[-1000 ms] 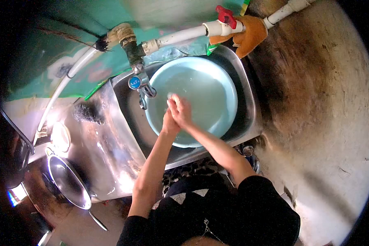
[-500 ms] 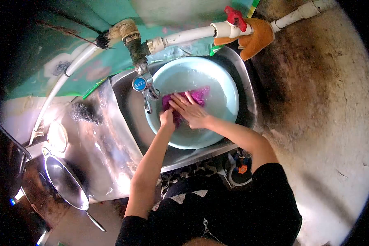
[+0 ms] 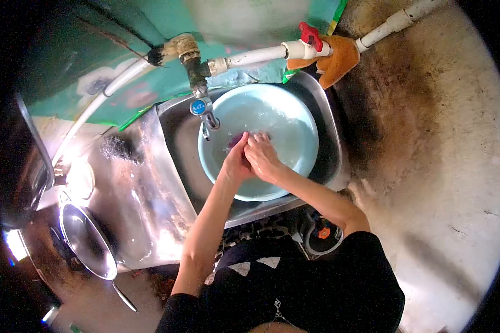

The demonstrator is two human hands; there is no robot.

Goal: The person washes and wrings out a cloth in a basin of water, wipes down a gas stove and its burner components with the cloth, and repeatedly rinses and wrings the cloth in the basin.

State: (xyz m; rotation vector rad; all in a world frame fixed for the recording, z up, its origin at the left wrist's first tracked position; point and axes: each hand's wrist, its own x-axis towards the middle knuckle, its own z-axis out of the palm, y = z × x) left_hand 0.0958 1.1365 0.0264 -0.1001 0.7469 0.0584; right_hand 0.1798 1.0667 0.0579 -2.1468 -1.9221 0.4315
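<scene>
Both hands are together over the water in a light blue basin (image 3: 300, 166). A dark purple cloth (image 3: 238, 140) is bunched between them, mostly hidden by the fingers. My left hand (image 3: 236, 160) is closed round its near left side, thumb up. Pressed against it from the right, my right hand (image 3: 263, 157) has its fingers curled over the cloth. The basin sits in a metal sink (image 3: 336, 127), and the faucet (image 3: 205, 114) hangs over its left rim.
A white pipe (image 3: 255, 57) with a red valve handle (image 3: 310, 36) runs behind the sink. An orange glove (image 3: 339, 60) hangs on it. To the left are a metal drainboard (image 3: 144, 188) and a pan (image 3: 88, 240).
The purple cloth, spread out half a second ago, is now bunched between my hands. My right hand has gone from flat to curled. The view has shifted slightly.
</scene>
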